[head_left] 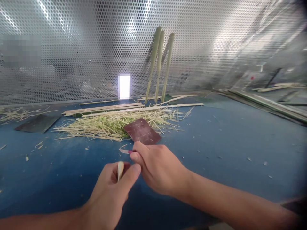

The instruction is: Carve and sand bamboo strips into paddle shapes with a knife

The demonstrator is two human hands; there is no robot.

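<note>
My left hand (111, 188) is low in the middle of the view, with its fingers curled around a small pale bamboo piece (120, 171) that sticks up between thumb and fingers. Just above and to the right, my right hand (153, 167) pinches a small knife (124, 151) with a red mark near its grip; most of the handle is hidden by my fingers. The blade points left, above the bamboo piece and apart from it. A reddish-brown sheet of sandpaper (142, 131) lies just beyond my right hand, its edge on a heap of bamboo shavings (112, 126).
The blue work surface (216, 137) is scattered with small chips. Long bamboo strips (103, 109) lie behind the shavings. Several tapered bamboo sticks (158, 64) lean against a perforated metal wall (79, 54). A dark sheet (37, 123) lies at the left.
</note>
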